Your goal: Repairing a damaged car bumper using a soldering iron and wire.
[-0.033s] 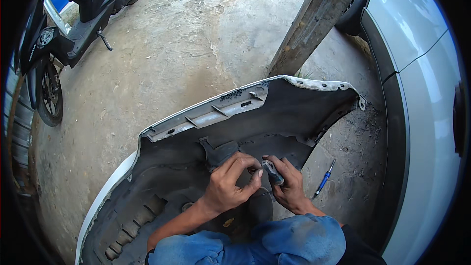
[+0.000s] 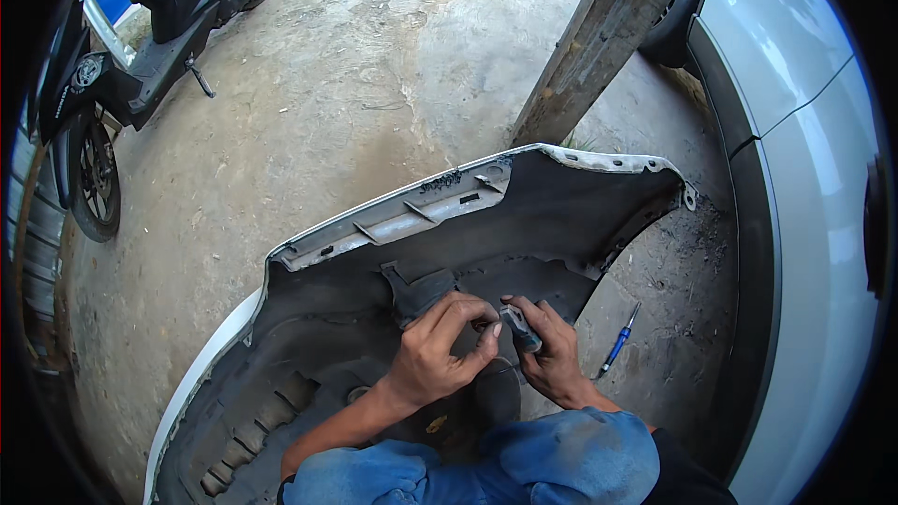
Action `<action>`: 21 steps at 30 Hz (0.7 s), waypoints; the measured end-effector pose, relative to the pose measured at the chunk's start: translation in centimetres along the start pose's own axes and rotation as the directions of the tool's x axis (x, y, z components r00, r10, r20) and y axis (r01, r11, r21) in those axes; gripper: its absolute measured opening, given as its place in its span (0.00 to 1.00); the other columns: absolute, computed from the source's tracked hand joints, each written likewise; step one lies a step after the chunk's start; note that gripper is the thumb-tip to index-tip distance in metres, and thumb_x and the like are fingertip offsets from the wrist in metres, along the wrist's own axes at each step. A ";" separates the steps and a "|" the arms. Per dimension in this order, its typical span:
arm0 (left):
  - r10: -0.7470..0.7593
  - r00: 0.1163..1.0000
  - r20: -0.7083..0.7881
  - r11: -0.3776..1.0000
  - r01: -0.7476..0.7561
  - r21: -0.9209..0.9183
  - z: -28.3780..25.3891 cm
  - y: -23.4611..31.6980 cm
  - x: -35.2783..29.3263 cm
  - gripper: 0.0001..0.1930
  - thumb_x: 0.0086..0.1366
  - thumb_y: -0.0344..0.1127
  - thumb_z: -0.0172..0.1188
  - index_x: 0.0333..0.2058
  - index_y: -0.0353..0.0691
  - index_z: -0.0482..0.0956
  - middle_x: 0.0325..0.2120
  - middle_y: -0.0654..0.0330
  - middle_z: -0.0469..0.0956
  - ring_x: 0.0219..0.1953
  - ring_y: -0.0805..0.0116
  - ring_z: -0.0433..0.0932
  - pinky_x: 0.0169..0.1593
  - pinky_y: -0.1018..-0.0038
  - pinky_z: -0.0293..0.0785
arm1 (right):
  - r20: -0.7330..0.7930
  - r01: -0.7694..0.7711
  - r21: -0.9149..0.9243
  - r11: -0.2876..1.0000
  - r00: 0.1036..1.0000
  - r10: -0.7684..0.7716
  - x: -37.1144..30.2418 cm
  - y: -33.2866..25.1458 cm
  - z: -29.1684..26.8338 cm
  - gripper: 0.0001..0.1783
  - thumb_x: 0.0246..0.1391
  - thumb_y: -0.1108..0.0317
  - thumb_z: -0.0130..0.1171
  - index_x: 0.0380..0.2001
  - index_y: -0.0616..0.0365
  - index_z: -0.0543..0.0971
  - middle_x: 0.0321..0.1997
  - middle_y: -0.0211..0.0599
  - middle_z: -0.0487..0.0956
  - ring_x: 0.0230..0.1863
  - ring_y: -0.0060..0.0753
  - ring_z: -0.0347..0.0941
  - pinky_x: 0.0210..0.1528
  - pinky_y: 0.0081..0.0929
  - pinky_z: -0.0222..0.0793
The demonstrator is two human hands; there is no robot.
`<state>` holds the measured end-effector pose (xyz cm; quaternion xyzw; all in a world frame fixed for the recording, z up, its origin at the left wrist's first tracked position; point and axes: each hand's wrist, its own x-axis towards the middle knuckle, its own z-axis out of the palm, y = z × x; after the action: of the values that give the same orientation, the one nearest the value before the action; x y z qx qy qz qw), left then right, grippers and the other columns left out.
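Note:
Over the dark inner side of a car bumper (image 2: 524,215) with a pale outer edge, both hands are close together. My left hand (image 2: 438,346) is closed, thumb and forefinger pinched; whatever lies between the fingertips is too small to make out. Wrapped in my right hand (image 2: 554,360) is a small grey and dark teal hand tool (image 2: 520,329), its upper end almost at the left fingertips. A thin dark wire runs below the hands. To the right, a blue pen-shaped tool (image 2: 617,346) with a metal tip, like a soldering iron, rests on the concrete.
My knees in blue jeans (image 2: 571,458) are under the hands. A leaning wooden post (image 2: 608,42) stands beyond the bumper. Along the right side is a pale car (image 2: 823,178) with dark lower trim. At the far left a black scooter (image 2: 154,47) is parked on the concrete floor (image 2: 346,65).

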<state>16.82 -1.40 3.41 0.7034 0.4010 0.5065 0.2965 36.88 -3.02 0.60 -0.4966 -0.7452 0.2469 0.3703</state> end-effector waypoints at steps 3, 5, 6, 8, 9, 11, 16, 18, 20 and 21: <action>0.045 0.998 -0.036 0.998 -0.044 0.051 0.3 -0.4 -0.2 0.09 0.59 0.26 0.71 0.37 0.32 0.80 0.31 0.54 0.84 0.37 0.55 0.86 0.43 0.64 0.85 | 0.011 -0.005 -0.020 1.000 1.000 0.005 -0.1 -0.1 -0.3 0.39 0.43 0.84 0.63 0.62 0.48 0.78 0.31 0.39 0.75 0.29 0.43 0.76 0.32 0.39 0.73; 0.086 0.995 -0.042 0.993 -0.083 0.081 0.3 -0.4 -0.3 0.10 0.59 0.26 0.71 0.37 0.32 0.80 0.30 0.54 0.84 0.37 0.55 0.86 0.44 0.63 0.86 | 0.016 -0.004 -0.018 1.000 1.000 0.005 -0.3 -0.2 -0.5 0.40 0.42 0.84 0.63 0.62 0.48 0.78 0.31 0.39 0.75 0.29 0.43 0.76 0.32 0.40 0.73; 0.140 0.989 -0.045 0.983 -0.133 0.125 0.4 -0.5 -0.3 0.09 0.59 0.25 0.71 0.37 0.32 0.81 0.30 0.55 0.84 0.37 0.56 0.86 0.45 0.63 0.86 | 0.028 -0.007 -0.012 1.000 1.000 0.007 -0.4 -0.1 -0.5 0.40 0.42 0.84 0.63 0.63 0.47 0.78 0.31 0.39 0.75 0.29 0.43 0.76 0.32 0.40 0.73; 0.198 0.979 -0.041 0.968 -0.189 0.164 0.6 -0.9 -0.4 0.09 0.59 0.25 0.71 0.36 0.32 0.81 0.29 0.55 0.83 0.36 0.56 0.86 0.45 0.62 0.86 | 0.029 -0.012 0.002 1.000 1.000 0.011 -0.7 0.2 -0.3 0.41 0.42 0.85 0.63 0.63 0.47 0.78 0.31 0.39 0.75 0.29 0.44 0.76 0.32 0.40 0.73; 0.222 0.974 -0.035 0.962 -0.212 0.174 0.3 -1.1 -0.4 0.08 0.58 0.24 0.70 0.36 0.32 0.81 0.29 0.56 0.83 0.35 0.57 0.85 0.46 0.61 0.87 | 0.040 -0.014 0.024 1.000 0.999 0.013 -0.7 0.1 -0.1 0.42 0.41 0.85 0.63 0.64 0.46 0.78 0.31 0.39 0.75 0.29 0.44 0.76 0.31 0.40 0.73; 0.242 0.970 -0.024 0.954 -0.233 0.188 -0.2 -1.3 -0.4 0.08 0.58 0.24 0.70 0.36 0.32 0.81 0.29 0.56 0.82 0.34 0.59 0.85 0.47 0.60 0.87 | 0.047 -0.011 0.047 0.999 0.999 0.009 -0.7 0.3 0.4 0.42 0.42 0.85 0.63 0.64 0.46 0.77 0.32 0.39 0.75 0.29 0.44 0.76 0.31 0.40 0.73; 0.341 0.940 0.019 0.922 -0.338 0.187 -0.2 -1.2 0.8 0.08 0.57 0.23 0.70 0.36 0.33 0.81 0.29 0.58 0.80 0.32 0.61 0.83 0.49 0.56 0.86 | 0.063 -0.010 0.107 0.994 0.998 0.003 -0.5 0.3 -0.5 0.39 0.46 0.85 0.62 0.64 0.48 0.77 0.33 0.40 0.76 0.29 0.43 0.77 0.31 0.37 0.73; 0.337 0.941 0.035 0.922 -0.337 0.189 -0.5 -1.2 1.5 0.08 0.57 0.23 0.70 0.36 0.34 0.81 0.30 0.58 0.80 0.32 0.61 0.83 0.49 0.55 0.85 | 0.078 -0.027 0.130 0.991 0.997 0.017 -0.1 0.3 -0.5 0.39 0.46 0.85 0.62 0.64 0.49 0.77 0.33 0.40 0.77 0.29 0.42 0.77 0.32 0.37 0.73; 0.321 0.945 0.065 0.927 -0.328 0.180 -0.7 -1.4 0.9 0.11 0.56 0.23 0.71 0.37 0.35 0.82 0.33 0.59 0.81 0.36 0.61 0.83 0.52 0.58 0.83 | 0.088 -0.037 0.163 0.986 0.996 0.023 -0.5 0.5 -0.1 0.38 0.47 0.85 0.62 0.64 0.49 0.77 0.34 0.41 0.77 0.29 0.42 0.77 0.32 0.37 0.73; 0.311 0.948 0.066 0.931 -0.318 0.179 -0.6 -1.6 0.6 0.11 0.56 0.23 0.71 0.37 0.35 0.82 0.33 0.59 0.81 0.36 0.61 0.83 0.52 0.58 0.83 | 0.103 -0.042 0.189 0.981 0.994 0.023 -0.4 0.6 0.1 0.37 0.49 0.84 0.63 0.65 0.50 0.76 0.34 0.41 0.77 0.30 0.41 0.77 0.33 0.36 0.73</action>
<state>15.88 -0.06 2.56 0.7924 0.3237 0.4943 0.1514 37.28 -3.18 -0.05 -0.4580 -0.7275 0.3478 0.3742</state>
